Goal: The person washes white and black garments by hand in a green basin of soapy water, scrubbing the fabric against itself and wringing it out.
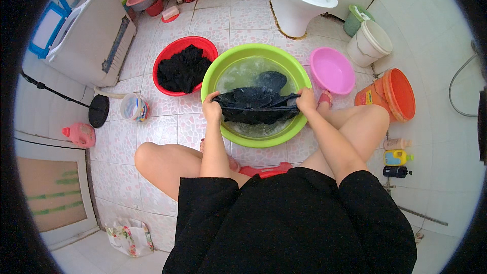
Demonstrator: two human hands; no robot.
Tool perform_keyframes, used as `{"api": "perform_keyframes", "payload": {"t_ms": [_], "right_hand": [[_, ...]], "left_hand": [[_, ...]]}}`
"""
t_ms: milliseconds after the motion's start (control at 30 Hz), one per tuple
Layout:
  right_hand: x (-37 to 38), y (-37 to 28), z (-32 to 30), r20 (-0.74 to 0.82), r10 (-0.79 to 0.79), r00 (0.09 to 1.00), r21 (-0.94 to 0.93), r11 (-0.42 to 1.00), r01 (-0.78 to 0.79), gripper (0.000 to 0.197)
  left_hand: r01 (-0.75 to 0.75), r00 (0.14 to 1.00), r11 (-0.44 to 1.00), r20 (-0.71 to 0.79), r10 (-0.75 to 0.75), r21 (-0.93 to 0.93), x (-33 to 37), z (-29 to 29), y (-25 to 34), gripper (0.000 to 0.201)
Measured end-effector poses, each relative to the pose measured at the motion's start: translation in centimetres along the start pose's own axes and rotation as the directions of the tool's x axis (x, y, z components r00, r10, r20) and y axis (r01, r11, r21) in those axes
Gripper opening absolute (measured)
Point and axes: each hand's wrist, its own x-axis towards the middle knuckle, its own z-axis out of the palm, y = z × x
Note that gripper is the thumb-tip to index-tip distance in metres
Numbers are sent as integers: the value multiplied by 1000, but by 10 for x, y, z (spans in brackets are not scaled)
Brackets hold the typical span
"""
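A dark, wet garment (259,113) is stretched between my two hands over a large lime-green basin (264,142). My left hand (212,107) is closed on its left end, near the basin's left rim. At the right rim, my right hand (306,100) grips the other end. The garment's band-like edge runs nearly straight from hand to hand, and the cloth sags below it. Soapy, cloudy water (236,73) fills the basin. Behind the stretched part, a dark bunch of cloth (271,81) pokes out of the water; whether it belongs to the same garment I cannot tell.
Left of the basin stands a red basin (211,44) of black clothes (183,68). A pink basin (332,71) and orange buckets (386,95) are to the right. Farther off are a toilet (299,7) and a washing machine (94,35). Bottles (398,158) line the right wall.
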Motion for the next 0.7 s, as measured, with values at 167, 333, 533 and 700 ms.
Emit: {"api": "perform_keyframes", "payload": {"t_ms": [167, 333, 533, 700], "right_hand": [[13, 16, 7, 433, 456, 778, 351, 710, -611, 50], [13, 38, 39, 781, 155, 605, 622, -285, -729, 58], [8, -9, -6, 694, 128, 708, 711, -278, -646, 29], [6, -34, -98, 484, -96, 870, 875, 75, -479, 21]], "left_hand": [[312, 916, 928, 323, -237, -205, -1, -2, 1, 40], [-9, 977, 935, 201, -67, 354, -15, 17, -16, 43], [154, 988, 953, -26, -153, 259, -1, 2, 2, 50], [290, 951, 863, 224, -212, -414, 9, -20, 50, 43]]}}
